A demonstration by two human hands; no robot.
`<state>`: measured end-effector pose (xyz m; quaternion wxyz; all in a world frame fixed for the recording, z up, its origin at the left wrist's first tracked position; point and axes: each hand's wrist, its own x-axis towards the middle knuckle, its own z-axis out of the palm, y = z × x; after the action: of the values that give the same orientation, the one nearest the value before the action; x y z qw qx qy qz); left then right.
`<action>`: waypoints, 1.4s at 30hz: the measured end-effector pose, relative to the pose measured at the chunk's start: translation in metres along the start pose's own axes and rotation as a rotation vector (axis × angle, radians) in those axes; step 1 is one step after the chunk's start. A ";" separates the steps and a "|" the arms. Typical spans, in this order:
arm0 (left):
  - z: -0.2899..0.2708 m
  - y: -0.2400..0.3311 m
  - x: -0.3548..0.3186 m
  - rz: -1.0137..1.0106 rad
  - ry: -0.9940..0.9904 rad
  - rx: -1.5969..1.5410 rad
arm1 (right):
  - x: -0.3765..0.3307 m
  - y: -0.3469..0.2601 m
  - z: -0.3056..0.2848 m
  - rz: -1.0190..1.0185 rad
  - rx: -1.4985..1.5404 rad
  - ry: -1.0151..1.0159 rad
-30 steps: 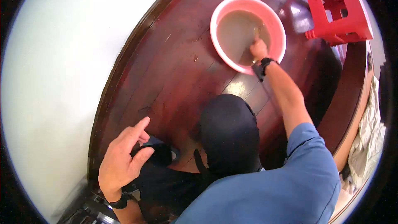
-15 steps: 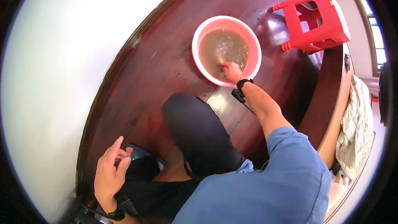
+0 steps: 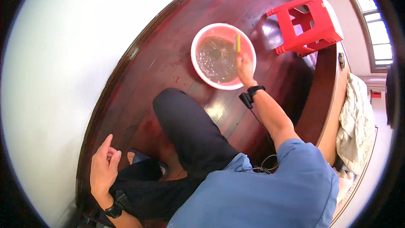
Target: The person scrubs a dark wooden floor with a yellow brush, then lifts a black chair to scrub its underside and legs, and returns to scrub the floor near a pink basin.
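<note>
Over the right side of a pink basin (image 3: pixel 195 59), my right hand (image 3: pixel 245 69) grips a brush (image 3: pixel 238 44) with a yellow back and what look like pale bristles. My fingers wrap its lower end, and the brush points up and away from me. Murky, rippling water (image 3: pixel 214 61) part-fills the basin, which stands on the dark red floor. My left hand (image 3: pixel 103 169) hangs in the air at the lower left beside my bent leg. Its fingers are apart, some loosely bent, and nothing is in them.
A red plastic stool (image 3: pixel 310 25) stands beyond the basin at the right. A wooden bed-like frame (image 3: pixel 325 97) with crumpled cream cloth (image 3: pixel 356 122) runs along the right. The white wall (image 3: pixel 63 67) bounds the floor at left.
My right hand has come up out of the water with the brush, now above the basin's right side. The left hand has barely moved. The whole view has shifted slightly.
</note>
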<state>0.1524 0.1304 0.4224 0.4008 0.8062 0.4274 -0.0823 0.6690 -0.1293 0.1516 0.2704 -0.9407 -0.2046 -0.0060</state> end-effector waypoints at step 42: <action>0.216 0.133 -0.574 -1.387 0.848 -1.127 | 0.019 -0.333 -0.332 -0.133 -0.414 -1.369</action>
<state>-0.0587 -0.4238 0.6281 0.4028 0.0312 0.8898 0.2121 0.5902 -0.0354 0.6064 -0.1035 -0.7509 -0.3797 0.5303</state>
